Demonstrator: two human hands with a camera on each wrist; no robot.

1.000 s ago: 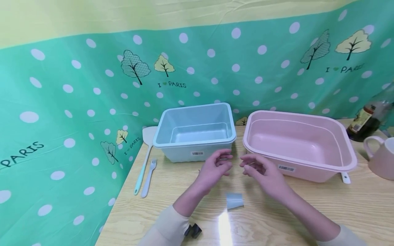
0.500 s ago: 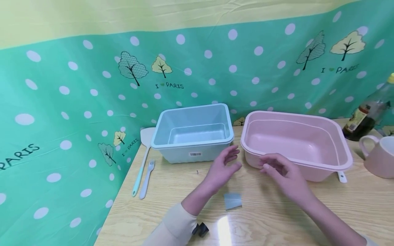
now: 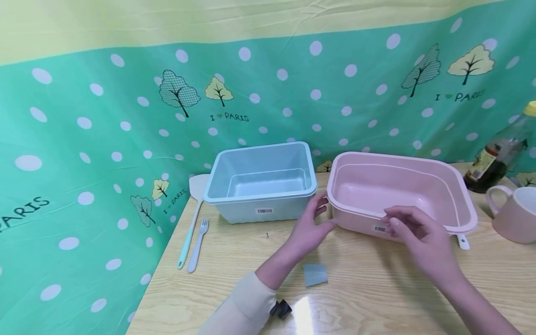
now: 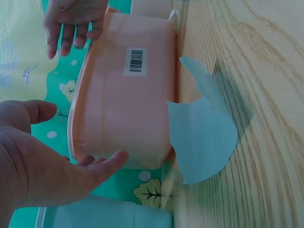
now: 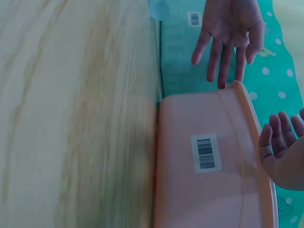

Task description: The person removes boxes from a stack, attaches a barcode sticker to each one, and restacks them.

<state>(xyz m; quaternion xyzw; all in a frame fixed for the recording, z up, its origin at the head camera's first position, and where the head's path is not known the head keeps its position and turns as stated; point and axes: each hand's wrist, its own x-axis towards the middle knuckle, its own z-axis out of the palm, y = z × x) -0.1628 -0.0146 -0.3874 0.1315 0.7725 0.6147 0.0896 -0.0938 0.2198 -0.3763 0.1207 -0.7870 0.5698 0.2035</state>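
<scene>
A pink plastic basin (image 3: 353, 221) stands on the wooden table, with a barcode label on its front wall. My left hand (image 3: 307, 230) is at the basin's left end, thumb spread from the fingers and fingertips right by the rim. Over the front rim toward the right is my right hand (image 3: 425, 244), fingers loosely bent with nothing between them. In the left wrist view the left palm (image 4: 42, 166) faces the basin, and the right hand (image 4: 78, 21) hangs near its far end. A light blue basin (image 3: 243, 209) sits just left of the pink one.
A white spatula (image 3: 193, 228) and a pale fork (image 3: 198, 246) lie left. A blue-grey scrap (image 3: 315, 275) lies in front. A pink mug (image 3: 517, 216) and a dark sauce bottle (image 3: 490, 163) stand right. A white handle end (image 3: 463, 241) pokes from under the pink basin.
My hands have moved apart: the right one went rightward along the pink basin's front, while the left shifted slightly right to its left end. Both basins stay in place.
</scene>
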